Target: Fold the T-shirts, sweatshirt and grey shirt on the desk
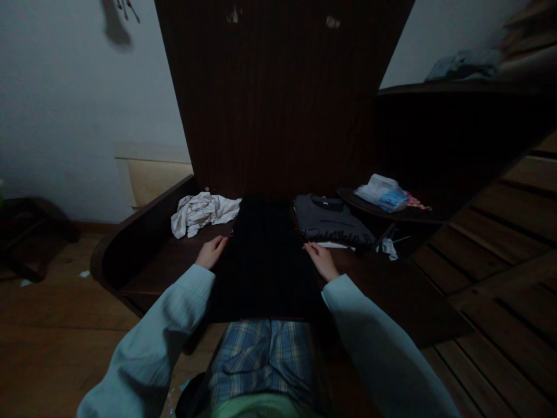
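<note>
A black garment [265, 261] lies spread flat in front of me, its near edge hanging close to my lap. It is too dark to tell its exact kind. My left hand [212, 251] is closed at its left edge, the fingertips pinching the cloth. At the opposite edge, my right hand [321, 260] pinches the fabric in the same way. Just beyond my left hand lies a crumpled white cloth [202, 212]. A folded dark grey shirt [331, 217] with black lettering rests beyond my right hand.
The dark wooden desk [152, 270] has a raised left side and a tall back panel [278, 104]. On the right, a small shelf [418, 216] holds a plastic package [383, 193]. Wooden slats [500, 302] stand at the far right. A white wall [78, 104] is at left.
</note>
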Motion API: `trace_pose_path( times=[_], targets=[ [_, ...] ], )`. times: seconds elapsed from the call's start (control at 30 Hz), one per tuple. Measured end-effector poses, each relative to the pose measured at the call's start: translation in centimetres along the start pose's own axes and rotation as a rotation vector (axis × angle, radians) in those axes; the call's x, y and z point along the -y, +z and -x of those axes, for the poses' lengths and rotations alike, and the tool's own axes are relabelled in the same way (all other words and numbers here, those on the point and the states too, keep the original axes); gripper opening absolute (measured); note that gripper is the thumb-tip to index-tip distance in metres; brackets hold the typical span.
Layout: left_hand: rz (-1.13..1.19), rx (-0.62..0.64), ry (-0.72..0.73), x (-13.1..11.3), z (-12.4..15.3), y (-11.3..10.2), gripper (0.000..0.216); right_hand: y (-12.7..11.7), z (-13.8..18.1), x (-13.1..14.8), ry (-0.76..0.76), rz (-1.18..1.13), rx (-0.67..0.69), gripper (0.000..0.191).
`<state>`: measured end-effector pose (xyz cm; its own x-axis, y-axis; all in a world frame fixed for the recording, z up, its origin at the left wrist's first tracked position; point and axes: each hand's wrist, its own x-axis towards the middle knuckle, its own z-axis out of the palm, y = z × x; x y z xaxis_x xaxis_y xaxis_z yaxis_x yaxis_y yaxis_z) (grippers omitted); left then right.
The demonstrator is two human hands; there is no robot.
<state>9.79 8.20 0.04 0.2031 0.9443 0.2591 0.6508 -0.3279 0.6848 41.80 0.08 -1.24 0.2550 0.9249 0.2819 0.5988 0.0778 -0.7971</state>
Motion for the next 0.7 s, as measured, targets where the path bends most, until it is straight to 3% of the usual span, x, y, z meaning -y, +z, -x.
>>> trace_pose_path(
  times=[0.23,0.53,0.7],
  targets=[
    [0.110,0.067,0.061,-0.78,0.33,-0.53,0.024,0.18,0.18,0.11,-0.006,0.128,-0.004,0.009],
    [0.209,0.169,0.122,-1.01,0.72,-0.86,0.028,0.32,0.40,0.89,0.016,0.052,-0.031,0.012],
    [0.242,0.150,0.094,-1.04,0.64,-0.77,0.029,0.34,0.39,0.78,0.023,0.023,-0.048,0.017]
  ],
)
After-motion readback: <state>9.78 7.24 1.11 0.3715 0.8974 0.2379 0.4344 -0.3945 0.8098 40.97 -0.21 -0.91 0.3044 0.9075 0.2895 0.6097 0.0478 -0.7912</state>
